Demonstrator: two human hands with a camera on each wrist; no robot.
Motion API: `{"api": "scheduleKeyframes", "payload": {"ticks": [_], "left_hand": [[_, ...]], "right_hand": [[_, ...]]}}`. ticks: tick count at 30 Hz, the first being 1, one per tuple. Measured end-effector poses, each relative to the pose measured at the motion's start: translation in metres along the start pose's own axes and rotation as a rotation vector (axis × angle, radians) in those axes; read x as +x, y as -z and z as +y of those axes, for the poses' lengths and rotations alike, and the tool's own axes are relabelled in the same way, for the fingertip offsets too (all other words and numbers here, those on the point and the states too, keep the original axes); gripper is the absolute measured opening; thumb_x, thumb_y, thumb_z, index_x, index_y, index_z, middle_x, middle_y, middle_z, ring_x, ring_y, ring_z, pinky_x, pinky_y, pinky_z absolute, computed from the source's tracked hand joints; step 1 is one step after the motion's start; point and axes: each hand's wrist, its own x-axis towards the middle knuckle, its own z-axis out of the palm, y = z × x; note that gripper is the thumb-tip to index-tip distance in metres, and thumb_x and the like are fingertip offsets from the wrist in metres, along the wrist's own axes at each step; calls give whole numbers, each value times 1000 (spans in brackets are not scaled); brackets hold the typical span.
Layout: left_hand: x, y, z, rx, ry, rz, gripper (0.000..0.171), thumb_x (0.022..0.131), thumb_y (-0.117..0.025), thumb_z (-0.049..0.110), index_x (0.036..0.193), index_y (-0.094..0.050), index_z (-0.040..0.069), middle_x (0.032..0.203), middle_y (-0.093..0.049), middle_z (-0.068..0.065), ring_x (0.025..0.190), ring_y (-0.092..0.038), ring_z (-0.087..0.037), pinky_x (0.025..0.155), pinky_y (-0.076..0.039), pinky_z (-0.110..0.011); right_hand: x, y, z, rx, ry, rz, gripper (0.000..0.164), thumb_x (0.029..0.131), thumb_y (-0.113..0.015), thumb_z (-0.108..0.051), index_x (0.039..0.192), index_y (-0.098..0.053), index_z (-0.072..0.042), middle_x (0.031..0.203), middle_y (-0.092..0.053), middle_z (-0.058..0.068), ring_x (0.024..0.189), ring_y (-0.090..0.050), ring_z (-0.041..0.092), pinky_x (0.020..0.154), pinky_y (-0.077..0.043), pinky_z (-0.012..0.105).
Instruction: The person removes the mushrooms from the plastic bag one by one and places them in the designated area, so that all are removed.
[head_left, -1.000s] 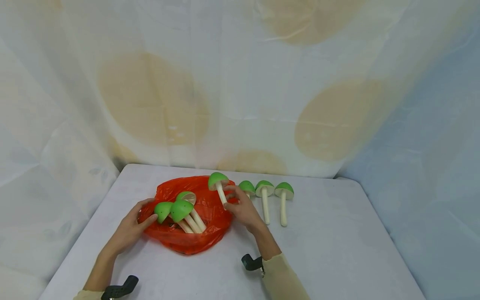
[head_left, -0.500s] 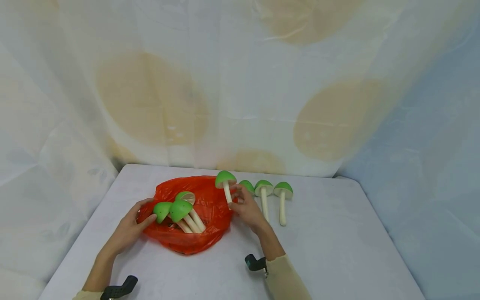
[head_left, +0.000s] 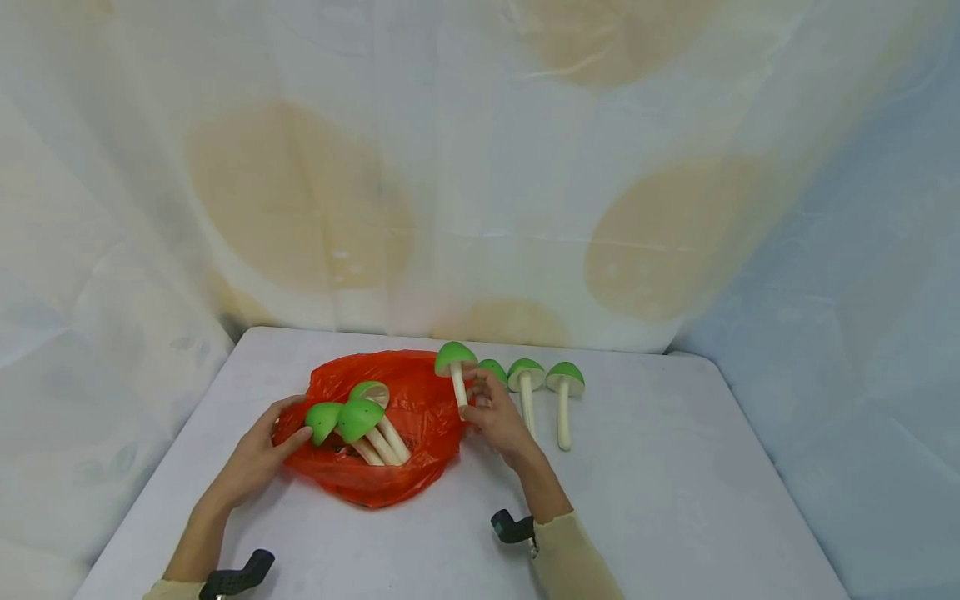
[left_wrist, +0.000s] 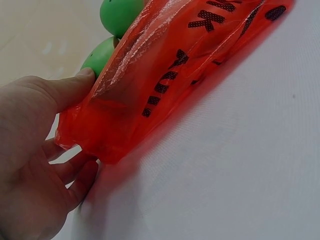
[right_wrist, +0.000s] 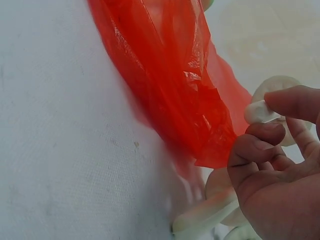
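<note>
An opened red plastic bag (head_left: 420,408) lies on the left part of the table with several green-capped toy mushrooms (head_left: 362,419) in it. My left hand (head_left: 258,454) holds the bag's left edge. Its thumb (left_wrist: 70,89) lies over the rim close to a green cap (left_wrist: 100,54), and its other fingers are outside the plastic. Above the bag's right edge, my right hand (head_left: 497,421) pinches a toy mushroom (head_left: 455,360) by its white stem, cap up and slightly tilted. The right wrist view shows the stem's end (right_wrist: 258,112) between thumb and fingers.
Right of the bag, a row of green-capped mushrooms (head_left: 564,408) lies on the white table (head_left: 675,500), caps toward the back. The leftmost one (head_left: 492,369) is partly hidden by my right hand. A patterned curtain (head_left: 495,167) hangs behind the table.
My right hand has moved a little to the right with the mushroom, which now stands more upright over the bag's edge. The left hand and the bag stay about the same.
</note>
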Motion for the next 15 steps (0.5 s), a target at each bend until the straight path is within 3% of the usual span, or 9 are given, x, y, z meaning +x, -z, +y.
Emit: {"api": "scheduleKeyframes", "payload": {"ticks": [7, 15], "left_hand": [[1, -2, -1, -6, -3, -7, 71, 98, -61, 49, 155, -32, 17, 159, -31, -21, 143, -29, -50, 105, -33, -75], [1, -1, 1, -6, 1, -6, 71, 98, -61, 48, 155, -32, 17, 159, -31, -21, 143, -29, -50, 105, -32, -75]], "right_hand": [[3, 7, 14, 11, 19, 23, 51, 91, -60, 4, 138, -44, -7, 120, -49, 25, 105, -46, 35, 60, -48, 31], [3, 10, 18, 13, 33, 79, 48, 90, -63, -2, 133, -49, -19, 115, -50, 16, 86, -51, 23, 57, -45, 26]]}}
